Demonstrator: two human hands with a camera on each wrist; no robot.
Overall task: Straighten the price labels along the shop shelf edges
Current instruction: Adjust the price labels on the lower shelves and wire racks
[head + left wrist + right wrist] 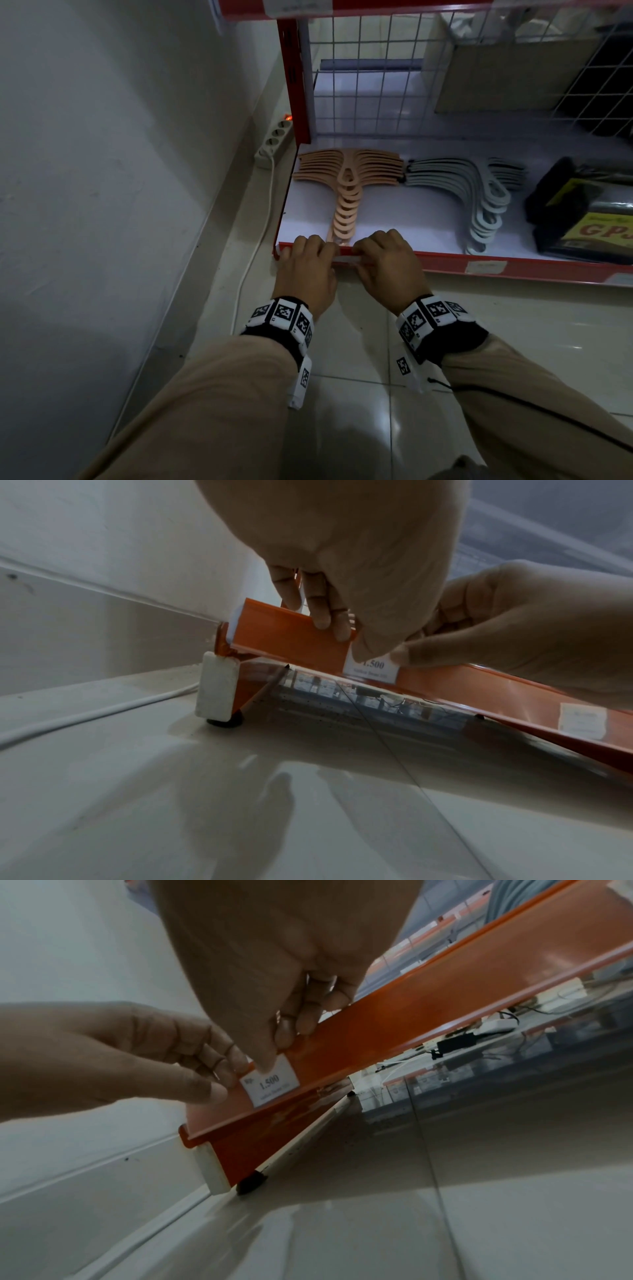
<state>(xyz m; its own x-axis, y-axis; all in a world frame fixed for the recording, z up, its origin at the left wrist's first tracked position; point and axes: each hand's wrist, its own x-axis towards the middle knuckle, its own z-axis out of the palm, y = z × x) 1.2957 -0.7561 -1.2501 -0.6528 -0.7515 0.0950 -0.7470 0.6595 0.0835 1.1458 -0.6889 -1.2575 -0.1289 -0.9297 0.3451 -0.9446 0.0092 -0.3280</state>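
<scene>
A white price label (371, 669) reading 1.500 sits on the red shelf edge rail (284, 639) of the bottom shelf, near its left end. My left hand (306, 255) hooks its fingers over the rail's top, and its thumb presses the label's left part. My right hand (380, 253) does the same from the right, with its thumb on the label (270, 1085) near the top edge. In the head view the hands hide most of the label. A second, paler label (486, 266) sits further right on the rail, untouched.
On the shelf lie peach hangers (346, 192), grey hangers (479, 198) and black packets (579, 212), backed by a white wire grid (411, 68). A power strip (274, 140) and its white cable (253, 253) lie on the tiled floor by the left wall.
</scene>
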